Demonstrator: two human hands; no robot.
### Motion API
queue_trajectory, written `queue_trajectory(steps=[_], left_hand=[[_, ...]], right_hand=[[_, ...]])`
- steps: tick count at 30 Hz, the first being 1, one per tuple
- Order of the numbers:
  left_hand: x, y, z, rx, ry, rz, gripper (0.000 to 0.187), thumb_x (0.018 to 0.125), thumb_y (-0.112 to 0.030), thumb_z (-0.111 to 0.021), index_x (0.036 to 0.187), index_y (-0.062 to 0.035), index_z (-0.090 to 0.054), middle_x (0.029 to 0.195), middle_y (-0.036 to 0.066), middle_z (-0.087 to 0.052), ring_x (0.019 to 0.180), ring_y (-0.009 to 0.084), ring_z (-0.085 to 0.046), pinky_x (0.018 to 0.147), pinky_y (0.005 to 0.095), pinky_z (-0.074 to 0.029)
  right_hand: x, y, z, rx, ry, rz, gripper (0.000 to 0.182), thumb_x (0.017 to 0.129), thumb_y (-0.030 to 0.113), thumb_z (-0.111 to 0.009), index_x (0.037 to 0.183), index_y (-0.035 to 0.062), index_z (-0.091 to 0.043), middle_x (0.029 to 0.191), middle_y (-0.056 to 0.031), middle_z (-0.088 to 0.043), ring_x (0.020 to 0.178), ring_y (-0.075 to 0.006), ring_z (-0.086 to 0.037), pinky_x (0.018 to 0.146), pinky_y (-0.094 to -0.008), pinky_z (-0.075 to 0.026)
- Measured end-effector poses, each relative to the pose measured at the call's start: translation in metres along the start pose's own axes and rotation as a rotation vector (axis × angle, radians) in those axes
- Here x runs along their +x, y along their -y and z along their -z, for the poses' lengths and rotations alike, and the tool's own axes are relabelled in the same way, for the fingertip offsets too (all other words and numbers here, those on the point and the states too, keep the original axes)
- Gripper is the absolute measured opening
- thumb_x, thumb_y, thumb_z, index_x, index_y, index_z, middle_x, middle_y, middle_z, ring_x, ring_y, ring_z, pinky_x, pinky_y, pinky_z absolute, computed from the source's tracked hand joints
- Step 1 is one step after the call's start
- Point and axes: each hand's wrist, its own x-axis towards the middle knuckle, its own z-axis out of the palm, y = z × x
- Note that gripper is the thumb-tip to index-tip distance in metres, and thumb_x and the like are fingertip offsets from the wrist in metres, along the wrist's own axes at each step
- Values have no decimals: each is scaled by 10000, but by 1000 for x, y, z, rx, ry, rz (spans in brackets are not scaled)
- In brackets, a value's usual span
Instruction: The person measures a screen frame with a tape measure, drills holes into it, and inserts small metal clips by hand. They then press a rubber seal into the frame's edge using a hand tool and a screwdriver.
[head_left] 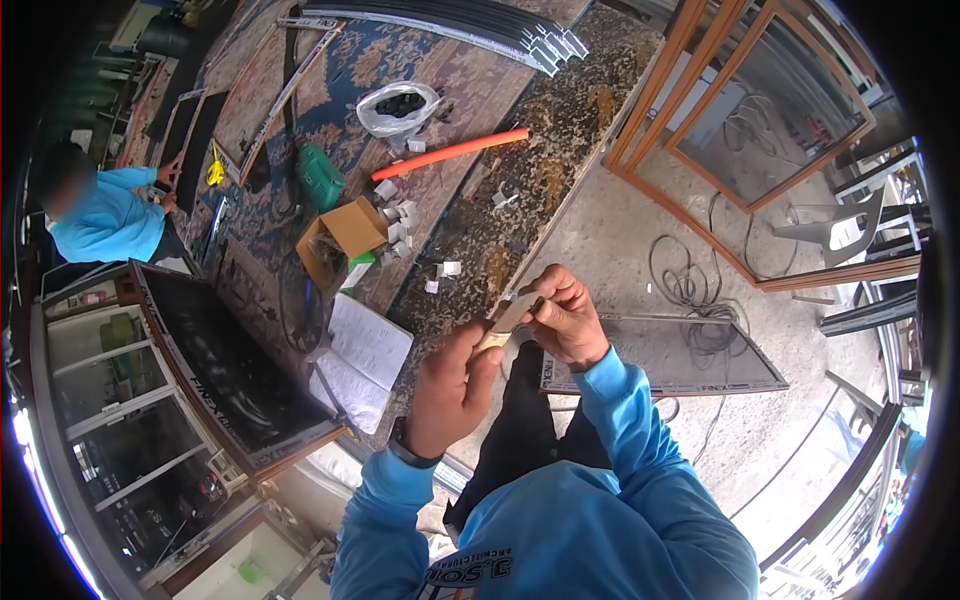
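In front of my body, a small flat beige piece with a cream-coloured end is held between both hands; its exact kind does not show clearly. My left hand, with a dark watch at the wrist, pinches the cream end between thumb and fingers. At the other end, the fingers of my right hand close around the piece. Just beyond the hands, small white brackets lie on the worn bench. An open notebook with writing lies left of my left hand.
On the bench are an open cardboard box, a green tool case, an orange tube, a plastic bag and metal profiles. A co-worker works at left. Framed panels and coiled cable occupy the right.
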Motion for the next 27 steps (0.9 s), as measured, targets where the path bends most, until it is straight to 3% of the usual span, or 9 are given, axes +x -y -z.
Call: queue_trajectory(steps=[1, 7, 10, 16, 19, 22, 25, 27], left_hand=[[2, -5, 1, 26, 11, -8, 245, 1062, -113, -641, 1279, -13, -589, 986, 226, -713, 806, 399, -730, 664, 420, -553], [6, -6, -5, 146, -34, -49, 236, 1039, -83, -651, 1260, -15, -603, 958, 223, -708, 812, 443, -720, 650, 465, -552], [4, -9, -2, 192, -20, -30, 273, 1041, -86, -662, 1281, 31, -603, 1023, 243, -716, 899, 424, -747, 716, 437, -576], [5, 2, -6, 343, -37, -65, 279, 1023, -69, -664, 1278, 11, -585, 1030, 238, -710, 902, 451, -727, 723, 474, -572], [6, 10, -16, 445, -142, -159, 272, 1020, -92, -674, 1264, -3, -595, 946, 205, -683, 786, 423, -687, 643, 497, -527], [6, 21, -18, 401, -116, -189, 250, 1043, -107, -651, 1254, 3, -573, 923, 195, -664, 735, 372, -687, 621, 463, -524], [3, 37, -1, -197, 242, 241, 236, 1076, -164, -626, 1247, -18, -555, 900, 143, -661, 670, 231, -655, 573, 369, -489], [7, 31, 10, -560, 346, 379, 225, 1095, -216, -604, 1225, -40, -557, 875, 93, -651, 651, 147, -605, 563, 304, -461]], right_hand=[[-1, -1, 2, -5, -10, -11, 195, 977, 87, -785, 1121, 87, -653, 1029, -89, -754, 979, -193, -729, 1047, -443, -576], [0, -6, 6, -35, -17, 38, 202, 981, 86, -779, 1135, 101, -649, 1037, -104, -761, 1012, -208, -740, 1083, -467, -562], [1, -7, 7, -109, -43, 86, 197, 982, 76, -775, 1128, 95, -645, 1046, -122, -764, 1010, -227, -750, 1057, -461, -577], [6, -3, -8, -245, -50, 126, 195, 978, 68, -779, 1107, 58, -633, 1047, -132, -761, 1030, -247, -756, 977, -426, -605], [7, -6, -12, -269, -77, 163, 204, 976, 64, -781, 1115, 43, -633, 1060, -130, -759, 1033, -238, -754, 963, -414, -602], [6, -6, -11, -306, -105, 130, 204, 977, 60, -779, 1120, 34, -635, 1076, -122, -757, 1033, -231, -752, 960, -409, -601], [-1, -4, 13, -257, -13, 62, 209, 987, 0, -749, 1169, 30, -650, 1112, -108, -767, 1045, -200, -740, 930, -351, -590], [-1, -6, 13, -195, 14, 39, 202, 993, 5, -741, 1174, 31, -655, 1123, -110, -768, 1059, -201, -740, 948, -358, -593]])
